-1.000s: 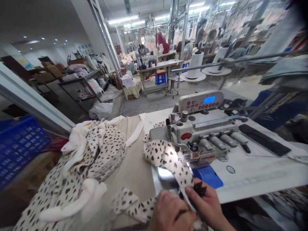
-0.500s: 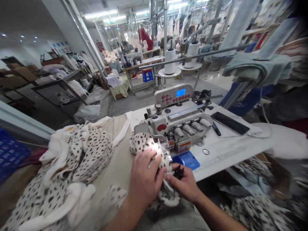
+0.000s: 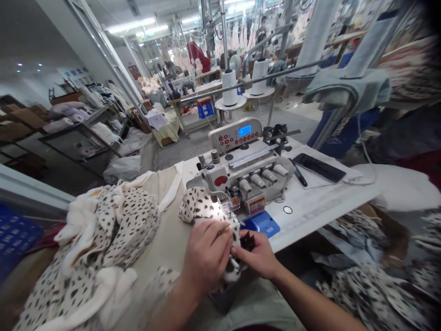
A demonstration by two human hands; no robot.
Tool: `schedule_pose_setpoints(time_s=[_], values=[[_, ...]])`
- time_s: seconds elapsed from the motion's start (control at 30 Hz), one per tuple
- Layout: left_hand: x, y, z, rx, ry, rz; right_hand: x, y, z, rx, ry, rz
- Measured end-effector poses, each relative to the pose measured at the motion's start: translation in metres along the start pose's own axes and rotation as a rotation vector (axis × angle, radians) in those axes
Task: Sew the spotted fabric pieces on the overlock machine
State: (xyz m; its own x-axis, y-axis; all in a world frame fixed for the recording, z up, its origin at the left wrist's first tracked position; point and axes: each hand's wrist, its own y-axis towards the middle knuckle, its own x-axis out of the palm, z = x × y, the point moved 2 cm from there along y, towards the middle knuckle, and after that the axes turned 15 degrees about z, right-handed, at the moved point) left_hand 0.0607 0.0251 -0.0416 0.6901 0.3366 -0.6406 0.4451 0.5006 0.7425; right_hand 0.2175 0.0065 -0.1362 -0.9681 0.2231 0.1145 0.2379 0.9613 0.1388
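Observation:
White fabric with black spots (image 3: 198, 203) lies under the lit needle area of an overlock sewing machine (image 3: 237, 172). My left hand (image 3: 208, 253) is on the fabric's near part, fingers curled and closed over it. To its right, my right hand (image 3: 259, 256) pinches the fabric edge between thumb and fingers. A dark jagged-edged piece (image 3: 247, 240) shows at the fingers of my right hand; its kind is unclear. Below the hands, the fabric hangs toward my lap, partly hidden by the left hand and wrist.
A heap of spotted fabric (image 3: 134, 220) with white fleecy edges covers the table's left. A phone (image 3: 320, 167), a black pen-like tool (image 3: 299, 174) and a black ring (image 3: 287, 210) lie right of the machine. Thread cones (image 3: 229, 87) stand behind. Spotted scraps (image 3: 372, 294) are at lower right.
Both hands stay on the fabric; the left fingers have drawn closer together and curled more. The dark jagged piece is turned slightly. The whole view has shifted a little.

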Motion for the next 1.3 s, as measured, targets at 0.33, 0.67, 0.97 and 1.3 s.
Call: schedule_pose_setpoints(time_s=[0.33,0.67,0.97,1.3], values=[[0.001,0.006,-0.006,-0.001,0.053,-0.019,0.001,0.003,-0.007,-0.067,0.014,-0.034],[0.002,0.013,-0.011,-0.050,0.087,-0.037,0.002,0.000,-0.002,0.017,0.002,0.042],[-0.001,0.004,-0.017,-0.078,0.098,0.004,0.001,0.000,-0.002,0.070,0.062,0.120],[-0.010,-0.071,-0.003,-0.417,-0.042,0.115,-0.006,0.000,0.006,0.176,0.251,-0.072]])
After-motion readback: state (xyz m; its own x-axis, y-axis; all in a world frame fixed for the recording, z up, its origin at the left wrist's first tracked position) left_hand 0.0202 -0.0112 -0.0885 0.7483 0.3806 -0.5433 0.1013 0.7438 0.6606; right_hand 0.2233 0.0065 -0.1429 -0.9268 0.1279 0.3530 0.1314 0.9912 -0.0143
